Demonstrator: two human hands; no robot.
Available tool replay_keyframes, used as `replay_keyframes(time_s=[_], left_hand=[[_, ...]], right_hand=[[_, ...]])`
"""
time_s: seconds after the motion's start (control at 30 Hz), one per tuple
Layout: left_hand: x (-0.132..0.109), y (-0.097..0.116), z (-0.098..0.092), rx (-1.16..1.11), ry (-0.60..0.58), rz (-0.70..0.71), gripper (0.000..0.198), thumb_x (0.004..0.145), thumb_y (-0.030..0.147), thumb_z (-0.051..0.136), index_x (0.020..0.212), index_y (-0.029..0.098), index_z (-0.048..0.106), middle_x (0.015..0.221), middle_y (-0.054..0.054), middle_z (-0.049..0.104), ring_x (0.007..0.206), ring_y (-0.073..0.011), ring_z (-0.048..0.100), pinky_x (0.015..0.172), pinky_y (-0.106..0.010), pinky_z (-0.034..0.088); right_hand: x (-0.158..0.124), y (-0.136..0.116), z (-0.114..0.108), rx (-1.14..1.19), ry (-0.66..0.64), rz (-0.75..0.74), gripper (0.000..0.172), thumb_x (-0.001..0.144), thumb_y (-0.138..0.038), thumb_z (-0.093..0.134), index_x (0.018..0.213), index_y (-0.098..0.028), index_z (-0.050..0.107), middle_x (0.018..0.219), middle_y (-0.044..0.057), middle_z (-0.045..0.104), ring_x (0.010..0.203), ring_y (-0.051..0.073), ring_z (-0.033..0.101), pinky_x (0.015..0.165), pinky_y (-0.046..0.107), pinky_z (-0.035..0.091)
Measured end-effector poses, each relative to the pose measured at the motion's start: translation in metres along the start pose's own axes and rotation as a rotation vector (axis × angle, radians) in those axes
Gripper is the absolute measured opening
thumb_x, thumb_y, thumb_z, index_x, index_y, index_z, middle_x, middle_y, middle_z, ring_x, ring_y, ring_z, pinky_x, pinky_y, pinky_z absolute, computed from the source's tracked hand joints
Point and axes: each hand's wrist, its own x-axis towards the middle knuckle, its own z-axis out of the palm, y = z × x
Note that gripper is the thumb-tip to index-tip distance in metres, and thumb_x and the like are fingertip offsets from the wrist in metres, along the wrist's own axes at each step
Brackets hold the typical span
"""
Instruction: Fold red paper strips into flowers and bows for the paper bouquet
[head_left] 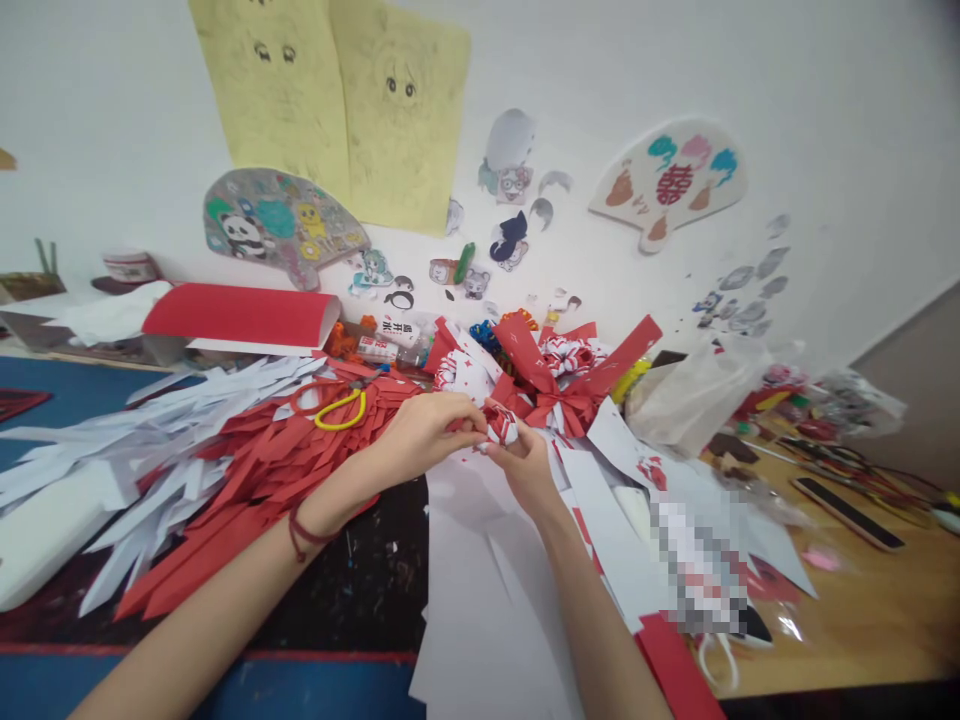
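Between my hands, over the middle of the table, is a small red-and-white folded paper piece [501, 426]. My left hand [439, 428] pinches its left side with thumb and fingertips. My right hand [529, 465] grips it from the right and below, its fingers partly hidden behind the paper. Just beyond stand larger red-and-white paper bows [566, 385] with looped centres. Under my hands lie white paper sheets [480, 580]. To the left is a heap of red paper strips [262, 475], with yellow-and-orange-handled scissors [341, 410] on top.
White paper strips [172, 420] spread across the left side. A red paper roll [240, 318] lies at the back near the wall. On the right are a plastic bag [694, 395], a dark phone-like bar [847, 512], cables [847, 458] and a white scissor handle [718, 662].
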Motion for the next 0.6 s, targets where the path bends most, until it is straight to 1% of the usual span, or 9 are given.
replay_keyframes(time_s=[0.13,0.23,0.3,0.4,0.47,0.53,0.6], left_hand=[[-0.001,0.0,-0.001,0.015,-0.062,-0.06,0.008,0.085,0.026,0.063,0.084,0.021,0.069,0.077,0.001,0.067,0.069,-0.0115,0.057,0.064,-0.021,0.037],[-0.002,-0.002,-0.004,0.036,-0.102,-0.099,0.008,0.081,0.027,0.065,0.081,0.02,0.069,0.073,0.002,0.066,0.064,-0.011,0.056,0.059,-0.021,0.035],[-0.002,-0.002,-0.005,0.055,-0.112,-0.081,0.009,0.081,0.027,0.065,0.081,0.019,0.069,0.072,0.002,0.065,0.064,-0.0107,0.056,0.059,-0.021,0.034],[-0.003,0.0,-0.006,0.092,-0.102,-0.007,0.012,0.085,0.027,0.06,0.082,0.018,0.066,0.072,0.002,0.063,0.065,-0.0104,0.054,0.061,-0.021,0.035],[-0.003,0.002,-0.006,0.109,-0.083,0.026,0.013,0.087,0.026,0.057,0.082,0.018,0.065,0.072,0.002,0.061,0.066,-0.0104,0.054,0.062,-0.021,0.035],[-0.003,0.004,-0.006,0.111,-0.053,0.026,0.013,0.088,0.027,0.057,0.081,0.017,0.064,0.072,0.002,0.061,0.066,-0.0107,0.054,0.062,-0.021,0.036],[-0.002,0.005,-0.007,0.101,-0.022,0.016,0.013,0.087,0.028,0.059,0.081,0.018,0.065,0.072,0.001,0.062,0.067,-0.0109,0.055,0.063,-0.021,0.037]], right_hand=[[0.0,0.0,-0.001,-0.073,-0.001,-0.001,0.061,0.064,-0.024,0.082,0.121,-0.023,0.063,0.111,0.005,0.069,0.106,0.023,0.062,0.088,0.036,0.053],[0.0,0.003,-0.001,-0.086,-0.012,0.004,0.063,0.062,-0.024,0.083,0.121,-0.022,0.063,0.109,0.005,0.07,0.108,0.024,0.061,0.09,0.037,0.052],[0.0,0.004,0.001,-0.078,-0.007,0.013,0.062,0.062,-0.025,0.083,0.12,-0.021,0.063,0.109,0.006,0.07,0.107,0.025,0.061,0.09,0.037,0.052],[-0.001,0.004,0.005,-0.042,0.013,0.019,0.063,0.064,-0.027,0.083,0.123,-0.021,0.061,0.113,0.008,0.068,0.104,0.024,0.062,0.087,0.036,0.053],[-0.002,0.003,0.008,-0.012,0.012,0.025,0.068,0.064,-0.027,0.083,0.127,-0.023,0.057,0.115,0.008,0.067,0.1,0.023,0.064,0.084,0.035,0.054],[-0.003,0.001,0.01,0.006,0.008,0.028,0.074,0.063,-0.026,0.083,0.131,-0.025,0.053,0.115,0.007,0.066,0.095,0.021,0.065,0.081,0.033,0.055],[-0.003,0.001,0.011,0.009,0.011,0.029,0.075,0.063,-0.026,0.083,0.131,-0.025,0.052,0.111,0.006,0.067,0.091,0.02,0.065,0.078,0.032,0.056]])
